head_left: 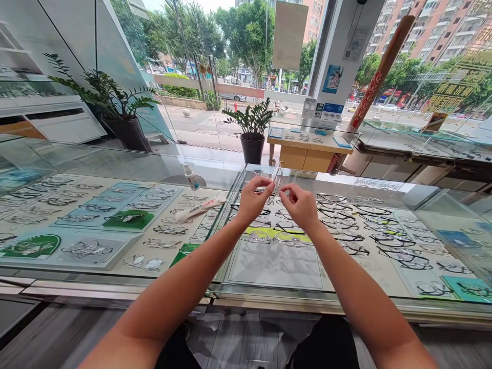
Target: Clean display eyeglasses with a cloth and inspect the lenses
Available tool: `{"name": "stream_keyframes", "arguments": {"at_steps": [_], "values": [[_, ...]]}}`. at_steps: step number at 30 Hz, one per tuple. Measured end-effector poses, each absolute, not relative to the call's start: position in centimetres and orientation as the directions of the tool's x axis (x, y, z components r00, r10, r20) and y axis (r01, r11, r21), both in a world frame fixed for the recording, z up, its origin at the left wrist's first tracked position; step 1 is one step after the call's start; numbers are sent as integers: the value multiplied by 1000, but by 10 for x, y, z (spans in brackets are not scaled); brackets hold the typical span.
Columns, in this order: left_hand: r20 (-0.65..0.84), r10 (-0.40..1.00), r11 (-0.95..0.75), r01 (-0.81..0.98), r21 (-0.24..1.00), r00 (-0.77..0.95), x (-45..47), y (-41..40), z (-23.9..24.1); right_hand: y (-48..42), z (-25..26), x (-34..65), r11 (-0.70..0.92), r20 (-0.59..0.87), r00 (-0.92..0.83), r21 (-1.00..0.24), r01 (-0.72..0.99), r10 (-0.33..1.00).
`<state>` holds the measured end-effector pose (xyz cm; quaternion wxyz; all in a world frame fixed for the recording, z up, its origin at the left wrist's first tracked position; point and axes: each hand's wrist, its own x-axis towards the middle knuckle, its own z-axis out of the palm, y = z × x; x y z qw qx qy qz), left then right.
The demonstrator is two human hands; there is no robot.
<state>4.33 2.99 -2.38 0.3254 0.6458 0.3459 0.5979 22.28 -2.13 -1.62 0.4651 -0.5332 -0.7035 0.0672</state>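
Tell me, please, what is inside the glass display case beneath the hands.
Rows of eyeglasses, many dark-framed, are visible, with a pale panel at the near side. The left hand, right hand and forearms cover parts; whatever sits behind them cannot be seen.

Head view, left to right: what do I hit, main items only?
Round green pad → green card → spray bottle → left hand → held eyeglasses → right hand → red-patterned pole → teal card.
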Motion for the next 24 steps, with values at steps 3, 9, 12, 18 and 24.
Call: {"name": "stream_keyframes", "arguments": {"at_steps": [3,9,12,18,24], "values": [[552,831,-555,45,831,70,44,31,-25,-19,-17,222,409,533,42,-695,592,845],[563,819,-569,25,822,115,44,31,-26,-13,-19,221,390,439,62,-847,362,896],[567,816,-573,28,819,112,43,31,-24,-11,-19,225,364,413,106,-878,311,905],[580,808,-586,51,808,103,42,31,-23,-7,-14,239,276,344,268,-925,260,900],[600,786,-615,82,784,149,41,34,-26,-3,-10,252,392,497,439,-866,311,749]]}}
